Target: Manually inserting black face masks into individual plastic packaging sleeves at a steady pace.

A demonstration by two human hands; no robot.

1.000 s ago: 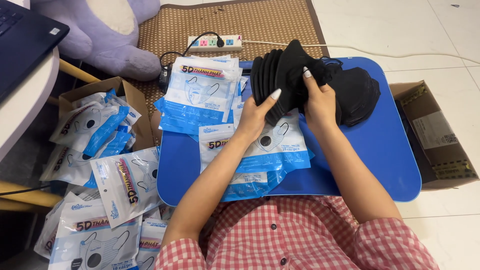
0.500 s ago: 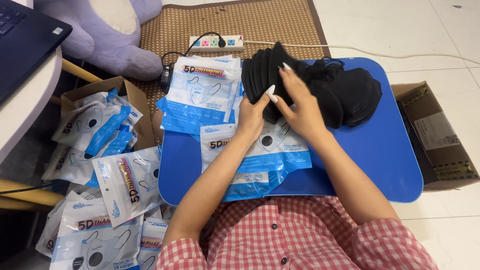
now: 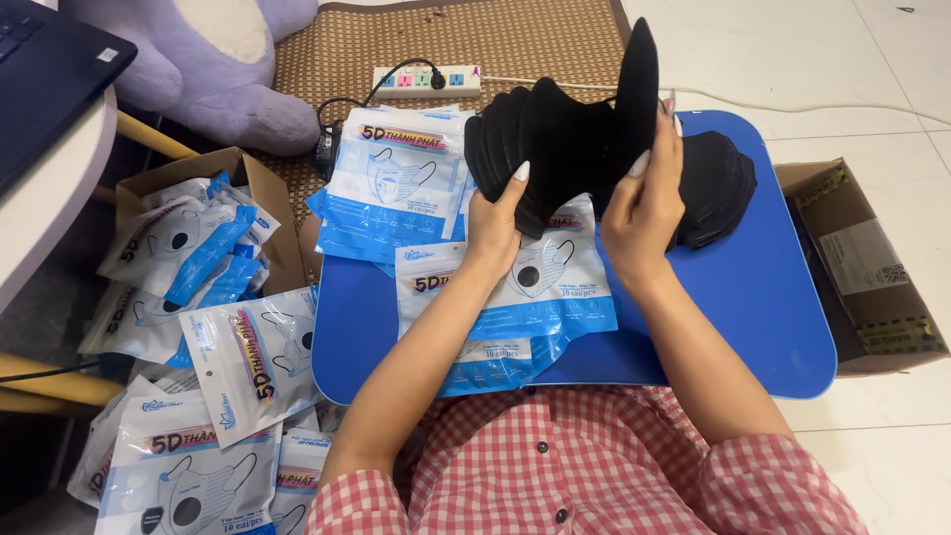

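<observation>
Above a blue tray table, my left hand grips a stack of folded black face masks from below. My right hand pinches a single black mask that stands upright at the right end of the stack. Behind my right hand, more black masks lie piled on the table. White and blue flat mask pouches lie on the table under my hands, and another pile of pouches sits at the table's far left.
An open cardboard box and the floor at left hold several filled pouches. Another cardboard box stands right of the table. A power strip lies on a woven mat, a purple plush toy and a laptop at far left.
My hands have lifted the black stack a little. My right hand has separated one mask from the stack's right end and raised it upright.
</observation>
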